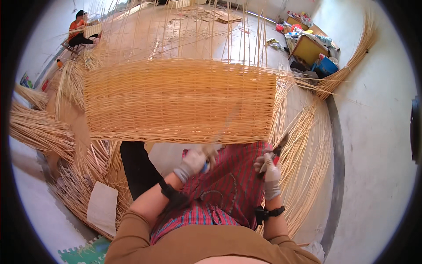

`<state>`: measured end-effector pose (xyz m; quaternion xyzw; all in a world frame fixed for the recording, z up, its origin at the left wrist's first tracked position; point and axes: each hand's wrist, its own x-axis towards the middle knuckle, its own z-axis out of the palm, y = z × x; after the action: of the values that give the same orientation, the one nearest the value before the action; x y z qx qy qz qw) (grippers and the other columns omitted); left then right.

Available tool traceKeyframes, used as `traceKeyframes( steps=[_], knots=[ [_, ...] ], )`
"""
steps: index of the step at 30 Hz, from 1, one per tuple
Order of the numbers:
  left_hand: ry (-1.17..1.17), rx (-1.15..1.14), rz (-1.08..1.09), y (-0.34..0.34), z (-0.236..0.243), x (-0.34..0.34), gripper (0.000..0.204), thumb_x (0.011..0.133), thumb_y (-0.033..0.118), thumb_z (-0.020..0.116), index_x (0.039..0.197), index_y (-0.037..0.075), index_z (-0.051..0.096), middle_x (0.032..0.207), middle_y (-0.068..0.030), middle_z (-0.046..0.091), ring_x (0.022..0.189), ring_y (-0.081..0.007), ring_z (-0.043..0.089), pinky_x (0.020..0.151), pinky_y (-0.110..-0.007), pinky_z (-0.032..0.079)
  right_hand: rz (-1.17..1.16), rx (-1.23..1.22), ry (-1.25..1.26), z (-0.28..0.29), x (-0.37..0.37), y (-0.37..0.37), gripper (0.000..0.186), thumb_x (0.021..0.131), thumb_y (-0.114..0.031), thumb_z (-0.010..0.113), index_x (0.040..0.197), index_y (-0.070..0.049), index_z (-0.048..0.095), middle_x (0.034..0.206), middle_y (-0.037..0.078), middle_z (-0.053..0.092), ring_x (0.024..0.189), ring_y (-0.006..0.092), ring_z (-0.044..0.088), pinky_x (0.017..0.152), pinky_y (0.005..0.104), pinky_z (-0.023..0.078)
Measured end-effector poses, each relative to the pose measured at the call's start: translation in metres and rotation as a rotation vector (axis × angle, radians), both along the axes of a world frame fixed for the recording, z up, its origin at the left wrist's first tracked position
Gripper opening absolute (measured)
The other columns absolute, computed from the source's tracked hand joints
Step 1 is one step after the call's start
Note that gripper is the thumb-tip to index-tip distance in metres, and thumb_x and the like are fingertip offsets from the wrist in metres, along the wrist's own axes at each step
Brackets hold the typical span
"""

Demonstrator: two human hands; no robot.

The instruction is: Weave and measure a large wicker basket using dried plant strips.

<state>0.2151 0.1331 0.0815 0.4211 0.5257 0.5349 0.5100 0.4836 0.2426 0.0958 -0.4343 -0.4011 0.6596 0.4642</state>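
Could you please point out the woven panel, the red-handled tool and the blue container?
Woven panel (180,102): head view, middle of its woven face.
Red-handled tool (281,145): head view, its dark upper part.
Blue container (327,67): head view, its outer wall.

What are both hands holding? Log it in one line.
left hand: gripping blue-handled tool | right hand: holding red-and-black hand tool | wicker panel: ahead of hands | striped cloth: beneath

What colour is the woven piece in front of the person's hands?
The woven piece is golden tan, shown best in the head view.
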Motion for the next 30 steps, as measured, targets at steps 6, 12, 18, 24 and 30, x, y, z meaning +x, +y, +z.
traceKeyframes(
  steps=[6,12,18,24,30],
  knots=[
    [-0.410,0.104,0.333,0.073,0.044,-0.061,0.033,0.105,0.033,0.051,0.102,0.002,0.062,0.074,-0.0064,0.065,0.058,-0.0184,0.065,0.057,-0.035,0.059,0.031,0.112,-0.115,-0.023,-0.003,-0.011,0.027,0.100,-0.018,0.063,0.123,-0.008,0.053,0.077,0.005,0.062,0.060,0.0142,0.061,0.053,0.0276,0.050],
    [-0.485,-0.025,0.405,0.075,0.032,-0.042,0.031,0.105,0.033,0.052,0.103,0.003,0.061,0.079,-0.0067,0.065,0.063,-0.0183,0.066,0.058,-0.037,0.060,0.098,0.196,-0.170,-0.017,-0.008,-0.013,0.028,0.100,-0.017,0.062,0.125,-0.008,0.053,0.077,0.004,0.063,0.061,0.0127,0.062,0.054,0.0267,0.050],
    [-0.474,0.133,0.417,0.080,0.031,-0.042,0.030,0.106,0.031,0.050,0.103,0.003,0.061,0.079,-0.0070,0.065,0.063,-0.0175,0.066,0.058,-0.036,0.060,0.087,0.228,-0.143,-0.019,-0.005,-0.015,0.031,0.100,-0.018,0.061,0.128,-0.006,0.052,0.077,0.003,0.063,0.062,0.0128,0.062,0.055,0.0275,0.050],
    [-0.512,0.111,0.447,0.079,0.023,-0.038,0.031,0.107,0.030,0.048,0.104,0.001,0.058,0.076,-0.0099,0.064,0.057,-0.0205,0.064,0.051,-0.036,0.057,0.078,0.256,-0.187,-0.017,-0.010,-0.019,0.030,0.101,-0.016,0.060,0.127,-0.004,0.052,0.077,0.003,0.061,0.062,0.0123,0.060,0.055,0.0272,0.049],
    [-0.444,-0.079,0.474,0.028,-0.040,0.007,0.035,0.107,0.032,0.047,0.103,-0.001,0.058,0.074,-0.0133,0.064,0.055,-0.0263,0.064,0.050,-0.039,0.054,0.056,0.290,-0.145,-0.021,-0.012,-0.018,0.022,0.101,-0.015,0.056,0.119,-0.003,0.054,0.070,0.004,0.060,0.056,0.0130,0.057,0.052,0.0281,0.047]
  ],
)
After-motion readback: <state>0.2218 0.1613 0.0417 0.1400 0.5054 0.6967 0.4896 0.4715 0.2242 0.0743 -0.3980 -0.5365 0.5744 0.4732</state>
